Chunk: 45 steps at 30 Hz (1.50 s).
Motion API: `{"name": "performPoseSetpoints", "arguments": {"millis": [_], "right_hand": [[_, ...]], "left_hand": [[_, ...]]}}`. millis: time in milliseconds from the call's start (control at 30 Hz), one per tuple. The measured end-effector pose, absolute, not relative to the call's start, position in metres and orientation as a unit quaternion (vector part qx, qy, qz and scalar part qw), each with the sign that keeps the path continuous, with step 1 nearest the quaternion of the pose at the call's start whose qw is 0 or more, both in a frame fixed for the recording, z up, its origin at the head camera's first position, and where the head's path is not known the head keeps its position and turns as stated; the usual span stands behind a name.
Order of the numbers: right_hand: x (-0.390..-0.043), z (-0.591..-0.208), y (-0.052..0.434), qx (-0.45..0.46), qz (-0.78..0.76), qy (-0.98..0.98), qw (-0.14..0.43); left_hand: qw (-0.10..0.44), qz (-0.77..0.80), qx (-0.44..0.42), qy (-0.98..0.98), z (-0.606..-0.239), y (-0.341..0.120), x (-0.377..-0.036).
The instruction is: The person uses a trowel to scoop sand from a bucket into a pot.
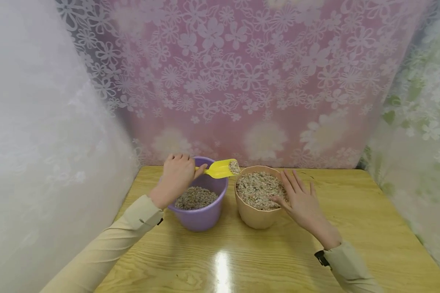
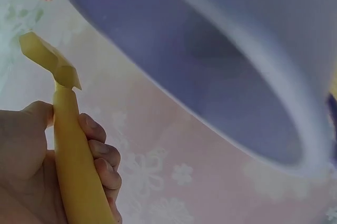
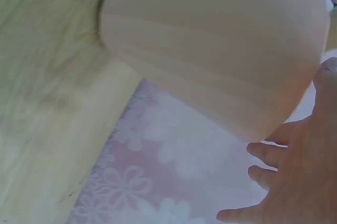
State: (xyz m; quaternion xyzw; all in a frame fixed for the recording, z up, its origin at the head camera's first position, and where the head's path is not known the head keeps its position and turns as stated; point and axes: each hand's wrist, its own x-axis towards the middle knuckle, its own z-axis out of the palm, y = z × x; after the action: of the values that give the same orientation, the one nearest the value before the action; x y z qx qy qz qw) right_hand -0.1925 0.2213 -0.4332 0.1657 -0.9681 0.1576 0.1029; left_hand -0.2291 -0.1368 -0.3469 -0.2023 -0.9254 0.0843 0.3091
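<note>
My left hand (image 1: 178, 176) grips the handle of a yellow scoop (image 1: 220, 169), fingers wrapped round it in the left wrist view. Light mixed grain lies toward the scoop's tip, which reaches the left rim of a tan faceted pot (image 1: 254, 217). That pot is nearly full of pale speckled grain (image 1: 261, 188). Below the left hand stands a purple bucket (image 1: 199, 219) with a lower layer of darker grain (image 1: 195, 198). My right hand (image 1: 301, 203) rests at the tan pot's right rim, fingers spread and straight, thumb over the grain.
Both containers stand side by side on a glossy wooden table (image 1: 242, 268). A pink flowered curtain (image 1: 223, 81) hangs behind the table's back edge. Pale sheeting (image 1: 58, 122) closes in the left side, and a leaf-patterned curtain (image 1: 418, 134) the right.
</note>
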Motion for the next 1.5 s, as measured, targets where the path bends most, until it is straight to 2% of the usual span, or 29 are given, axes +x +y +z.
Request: {"name": "performPoseSetpoints", "arguments": {"millis": [167, 333, 567, 900, 1067, 1267, 1500], "right_hand": [[-0.192, -0.441, 0.228, 0.153, 0.151, -0.974, 0.067], [-0.193, -0.446, 0.229, 0.15, 0.153, -0.974, 0.067], [-0.193, -0.447, 0.229, 0.148, 0.16, -0.973, 0.072], [-0.194, -0.45, 0.228, 0.147, 0.168, -0.972, 0.074], [-0.194, -0.452, 0.227, 0.147, 0.169, -0.972, 0.072], [-0.195, -0.453, 0.227, 0.145, 0.169, -0.972, 0.075], [-0.194, -0.453, 0.229, 0.145, 0.173, -0.971, 0.078]], "left_hand": [[0.258, 0.078, -0.212, -0.939, -0.344, -0.115, -0.233], [0.203, 0.096, -0.221, -0.949, -0.344, -0.096, -0.238], [0.22, 0.143, -0.246, -0.933, -0.343, -0.077, -0.244], [0.174, 0.31, -0.278, -0.893, -0.335, -0.046, -0.248], [0.198, 0.371, -0.299, -0.857, -0.33, -0.037, -0.247], [0.281, 0.415, -0.301, -0.812, -0.327, -0.035, -0.251], [0.358, 0.344, -0.311, -0.81, -0.329, -0.045, -0.259]]}}
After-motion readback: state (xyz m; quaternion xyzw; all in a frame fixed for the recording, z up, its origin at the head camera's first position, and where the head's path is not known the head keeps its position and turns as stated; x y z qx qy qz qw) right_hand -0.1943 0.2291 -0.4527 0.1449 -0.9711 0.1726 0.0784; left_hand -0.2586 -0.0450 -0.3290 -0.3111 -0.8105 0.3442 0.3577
